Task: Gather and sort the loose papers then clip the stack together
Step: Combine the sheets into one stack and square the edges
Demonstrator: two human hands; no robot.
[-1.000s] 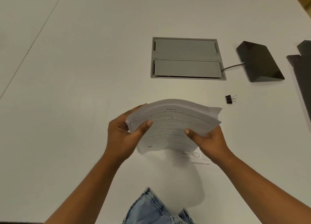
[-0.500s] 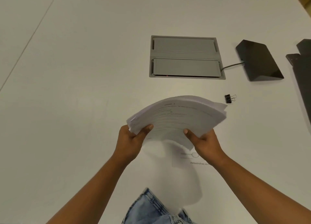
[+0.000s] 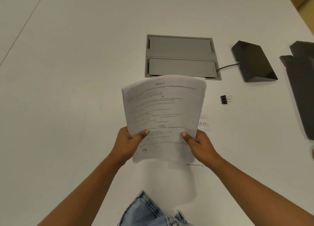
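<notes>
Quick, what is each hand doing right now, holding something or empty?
Left hand: holding the paper stack at its lower left edge, thumb on top.
Right hand: holding the same stack at its lower right edge, thumb on top.

the words on the paper stack (image 3: pixel 163 113) are blurred; the dark thing (image 3: pixel 302 83) is cut off by the right edge

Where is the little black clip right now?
In the head view, the binder clip lies on the white table, right of the paper stack and nearer than the black wedge-shaped box, touching neither.
</notes>
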